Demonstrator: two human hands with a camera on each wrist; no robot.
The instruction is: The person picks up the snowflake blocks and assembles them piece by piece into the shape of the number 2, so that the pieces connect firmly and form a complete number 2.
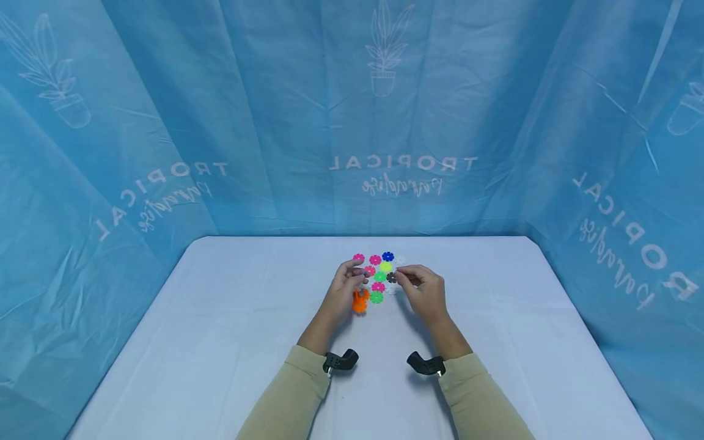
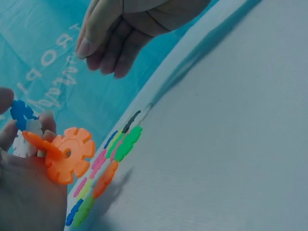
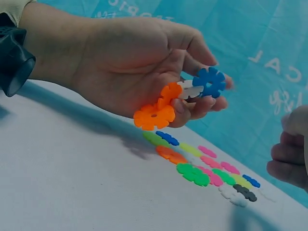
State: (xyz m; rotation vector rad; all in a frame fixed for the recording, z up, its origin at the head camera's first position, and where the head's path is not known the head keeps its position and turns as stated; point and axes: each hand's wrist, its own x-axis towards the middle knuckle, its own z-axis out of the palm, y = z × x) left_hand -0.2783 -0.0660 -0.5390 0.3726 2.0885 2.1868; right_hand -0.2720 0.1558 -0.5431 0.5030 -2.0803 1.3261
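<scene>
My left hand (image 1: 340,293) holds a small chain of interlocking snowflake discs above the table. In the right wrist view, the chain shows two orange discs (image 3: 154,118) slotted crosswise, a white disc (image 3: 192,90) between the fingers, and a blue disc (image 3: 209,82) at the fingertips. My right hand (image 1: 428,294) hovers with loosely bent fingers and nothing visible in it. In the head view its fingertips overlap the edge of a black disc (image 1: 392,277), which the right wrist view shows flat on the table.
Loose discs lie flat in a cluster beneath the hands, among them a green disc (image 3: 193,174), an orange disc (image 3: 171,154) and a white disc (image 3: 233,196). The white table (image 1: 220,342) ends at a blue printed curtain (image 1: 275,122) behind and on both sides.
</scene>
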